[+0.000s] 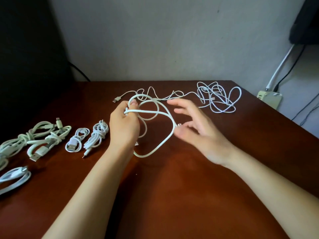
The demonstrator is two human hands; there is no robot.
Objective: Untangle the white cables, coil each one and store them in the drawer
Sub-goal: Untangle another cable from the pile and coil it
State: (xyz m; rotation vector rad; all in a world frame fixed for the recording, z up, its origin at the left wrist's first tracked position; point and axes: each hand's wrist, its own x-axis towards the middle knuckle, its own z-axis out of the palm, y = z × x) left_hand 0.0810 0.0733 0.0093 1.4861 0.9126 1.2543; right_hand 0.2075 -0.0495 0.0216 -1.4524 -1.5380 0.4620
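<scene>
My left hand [125, 125] grips a thick white cable [165, 114] above the middle of the brown table; its loops hang to the right and down from my fist. Spread-fingered and blurred, my right hand [195, 128] is just right of those loops, its thumb and a finger close to the cable's end near the loop's right side; whether they pinch it I cannot tell. A tangle of white cables [218, 96] lies at the back right. A thin white cable [151, 94] with a USB plug runs from the tangle toward the left.
Several coiled white cables [96, 137] lie in rows on the table's left part. The table [172, 195] ends at a grey wall. A power strip [269, 99] and wires sit beyond the right edge. No drawer is in view.
</scene>
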